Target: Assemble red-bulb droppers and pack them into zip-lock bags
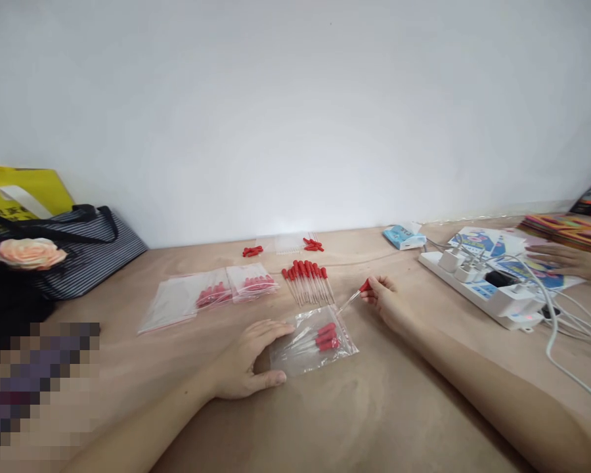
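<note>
A clear zip bag (295, 358) lies flat on the table, with several red-capped droppers (328, 337) inside. My left hand (251, 358) rests at the bag's left edge, thumb and fingers spread, holding nothing. My right hand (381, 295) pinches a single dropper (355, 295) by its red bulb, its clear tip pointing down-left towards the bag's upper right corner. Behind the bag, several loose droppers (306, 276) lie fanned out in a row, red bulbs towards the wall.
Filled bags (250, 282) and flat bags (165, 305) lie left; red bulbs (253, 251) sit behind. A power strip (487, 289) with cables and a blue packet (404, 236) are right. Another person's hand (566, 259) is far right. A striped bag (86, 249) stands left.
</note>
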A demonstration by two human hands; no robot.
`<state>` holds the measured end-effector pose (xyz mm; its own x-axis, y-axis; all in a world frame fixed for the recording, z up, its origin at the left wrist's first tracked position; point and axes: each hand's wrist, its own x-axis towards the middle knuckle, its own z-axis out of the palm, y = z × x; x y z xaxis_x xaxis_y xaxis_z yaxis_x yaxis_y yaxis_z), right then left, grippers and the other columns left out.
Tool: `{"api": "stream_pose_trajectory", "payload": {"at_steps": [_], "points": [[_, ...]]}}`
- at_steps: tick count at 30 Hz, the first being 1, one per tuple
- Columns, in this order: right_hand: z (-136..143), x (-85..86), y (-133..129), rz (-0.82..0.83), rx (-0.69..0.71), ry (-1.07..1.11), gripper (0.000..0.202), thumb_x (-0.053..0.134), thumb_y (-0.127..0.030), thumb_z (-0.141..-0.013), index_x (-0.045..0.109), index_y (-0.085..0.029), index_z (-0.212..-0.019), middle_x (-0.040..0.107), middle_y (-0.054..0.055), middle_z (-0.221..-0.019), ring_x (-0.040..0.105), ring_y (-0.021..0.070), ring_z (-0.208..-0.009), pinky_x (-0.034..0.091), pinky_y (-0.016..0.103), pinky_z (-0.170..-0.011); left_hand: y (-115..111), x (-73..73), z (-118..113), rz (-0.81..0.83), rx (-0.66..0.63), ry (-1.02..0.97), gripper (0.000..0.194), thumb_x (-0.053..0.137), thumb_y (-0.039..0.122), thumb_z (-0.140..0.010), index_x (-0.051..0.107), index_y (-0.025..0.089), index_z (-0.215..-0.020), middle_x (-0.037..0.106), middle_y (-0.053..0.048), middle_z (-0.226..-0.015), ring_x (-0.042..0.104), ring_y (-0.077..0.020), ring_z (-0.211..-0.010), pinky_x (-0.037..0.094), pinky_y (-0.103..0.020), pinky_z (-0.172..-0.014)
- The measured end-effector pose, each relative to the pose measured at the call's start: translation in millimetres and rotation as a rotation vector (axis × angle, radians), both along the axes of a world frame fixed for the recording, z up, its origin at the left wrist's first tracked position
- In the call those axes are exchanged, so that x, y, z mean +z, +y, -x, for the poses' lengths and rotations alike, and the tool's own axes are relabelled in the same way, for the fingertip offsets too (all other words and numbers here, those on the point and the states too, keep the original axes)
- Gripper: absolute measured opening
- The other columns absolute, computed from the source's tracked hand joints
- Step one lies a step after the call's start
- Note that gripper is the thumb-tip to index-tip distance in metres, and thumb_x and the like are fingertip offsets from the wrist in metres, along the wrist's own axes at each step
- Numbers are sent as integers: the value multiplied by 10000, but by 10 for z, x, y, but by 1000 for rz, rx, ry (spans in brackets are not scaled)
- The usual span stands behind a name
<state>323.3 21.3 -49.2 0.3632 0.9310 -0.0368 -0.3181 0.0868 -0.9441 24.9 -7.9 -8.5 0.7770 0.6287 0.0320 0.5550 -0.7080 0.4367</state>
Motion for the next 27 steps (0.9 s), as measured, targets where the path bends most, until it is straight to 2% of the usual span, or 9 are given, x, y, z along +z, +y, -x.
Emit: {"api": "stream_pose_trajectory", "payload": {"at_steps": [3,6,10,12,17,22,27], "points": [[150,-3,-90,42,92,52,170,608,-263,-723,469,-186,-664,589,-10,-575,574,82,-503,489,181,-497,3,-19,3,-8,-14,-12,604,532,478,-754,349,227,-1272,413,-76,-1319,346,-281,-1216,276,-480,-1003],[243,28,-198,111,265,78,183,666,-250,-675,501,-175,-698,609,-3,-598,587,81,-520,495,171,-505,7,-39,8,-16,-21,-25,602,537,474,-757,339,238,-1274,407,-71,-1322,338,-273,-1220,278,-469,-1003],[261,84,-266,158,545,-124,295,727,-328,-593,542,-152,-741,530,-58,-452,472,43,-349,347,123,-315,9,-55,12,-4,-16,-10,604,538,473,-757,340,237,-1276,403,-69,-1325,322,-281,-1227,269,-477,-1006],[260,98,-271,174,628,-241,346,728,-373,-572,551,-144,-763,479,-82,-389,415,35,-303,286,120,-283,9,-56,12,6,-10,-5,605,542,466,-754,343,233,-1276,404,-68,-1324,318,-284,-1230,270,-477,-1006],[306,114,-272,173,627,-397,386,723,-405,-548,561,-138,-775,548,-54,-480,409,28,-319,289,138,-304,5,-52,9,15,1,-10,610,554,457,-746,346,234,-1275,403,-59,-1327,314,-282,-1234,262,-476,-1016],[383,83,-259,157,576,-399,382,704,-428,-562,565,-133,-762,530,-53,-461,359,27,-299,254,159,-294,11,-68,15,8,-9,-3,607,535,465,-760,329,240,-1285,383,-57,-1344,307,-271,-1240,251,-467,-1026],[428,-6,-249,106,492,-452,339,702,-422,-546,535,-141,-636,548,-31,-495,461,61,-392,345,174,-360,22,-94,27,-4,-12,-10,611,531,475,-759,333,236,-1284,389,-64,-1338,308,-280,-1237,251,-470,-1023]]}}
